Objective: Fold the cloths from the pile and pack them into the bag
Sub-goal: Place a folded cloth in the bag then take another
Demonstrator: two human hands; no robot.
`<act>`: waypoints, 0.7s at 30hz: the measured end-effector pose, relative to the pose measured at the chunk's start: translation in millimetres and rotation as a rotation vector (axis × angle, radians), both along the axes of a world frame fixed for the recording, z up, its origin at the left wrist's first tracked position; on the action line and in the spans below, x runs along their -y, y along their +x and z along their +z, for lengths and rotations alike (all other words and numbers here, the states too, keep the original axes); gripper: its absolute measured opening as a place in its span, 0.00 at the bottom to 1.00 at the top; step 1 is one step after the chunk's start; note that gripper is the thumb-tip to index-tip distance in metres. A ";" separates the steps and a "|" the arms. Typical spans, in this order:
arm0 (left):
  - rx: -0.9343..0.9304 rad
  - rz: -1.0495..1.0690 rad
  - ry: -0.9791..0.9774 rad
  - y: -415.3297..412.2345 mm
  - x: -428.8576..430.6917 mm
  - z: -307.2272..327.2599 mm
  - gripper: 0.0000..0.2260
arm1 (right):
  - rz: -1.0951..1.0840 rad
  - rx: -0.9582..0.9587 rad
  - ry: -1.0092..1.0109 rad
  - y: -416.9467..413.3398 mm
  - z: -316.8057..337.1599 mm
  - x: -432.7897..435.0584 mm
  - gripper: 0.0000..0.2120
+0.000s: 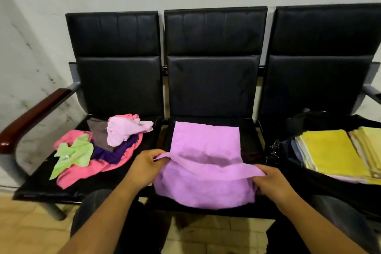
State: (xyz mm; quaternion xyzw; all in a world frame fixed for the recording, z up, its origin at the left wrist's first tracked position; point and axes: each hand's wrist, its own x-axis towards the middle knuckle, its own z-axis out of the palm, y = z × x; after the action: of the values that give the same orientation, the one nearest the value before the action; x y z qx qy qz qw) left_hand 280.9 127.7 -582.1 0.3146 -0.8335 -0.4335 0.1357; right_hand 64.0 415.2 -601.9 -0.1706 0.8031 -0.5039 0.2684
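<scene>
Head view: the lilac cloth (206, 146) lies on the worktop (250, 140) between my grips, its near edge raised. The left grip (144, 168) pinches one corner and the right grip (272, 181) pinches the other. The unfolded pile (97, 150) sits left of the left grip. The bag (329, 189), holding folded cloths (329, 148), lies right of the right grip. The middle sags, so I judge an uneven pull could skew the fold.

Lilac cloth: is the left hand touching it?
Touching. Head view: the left hand pinches the lilac cloth at the left end of its lifted edge.
</scene>
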 end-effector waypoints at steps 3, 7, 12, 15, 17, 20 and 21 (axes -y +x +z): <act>0.061 -0.025 0.015 -2.4 6.3 -12.6 0.05 | -0.028 0.057 0.004 -6.3 -10.6 2.4 0.09; 0.206 -0.078 0.019 -28.4 33.7 -19.9 0.04 | -0.067 0.049 0.086 -39.9 -32.5 14.9 0.09; 0.345 -0.090 -0.048 -87.4 93.9 -40.2 0.04 | -0.010 -0.110 0.360 -110.7 -49.7 62.6 0.25; 0.386 -0.106 -0.033 -130.1 130.0 -53.9 0.09 | 0.037 -0.184 0.510 -158.8 -62.4 99.4 0.22; 0.418 -0.114 -0.026 -159.1 153.0 -67.2 0.11 | 0.068 -0.226 0.609 -187.2 -76.6 122.5 0.17; 0.444 -0.093 -0.104 -193.7 175.9 -92.3 0.08 | 0.143 -0.323 0.735 -215.5 -101.9 146.7 0.10; 0.432 -0.066 -0.126 -201.1 180.5 -103.1 0.08 | 0.156 -0.367 0.755 -222.1 -111.6 152.0 0.09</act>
State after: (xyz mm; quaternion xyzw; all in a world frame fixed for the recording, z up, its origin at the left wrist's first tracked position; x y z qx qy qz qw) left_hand 79.9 -52.8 -685.2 0.3638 -0.8784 -0.3073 -0.0408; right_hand -158.1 263.2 -713.6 -0.2076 0.9503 -0.1138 0.2020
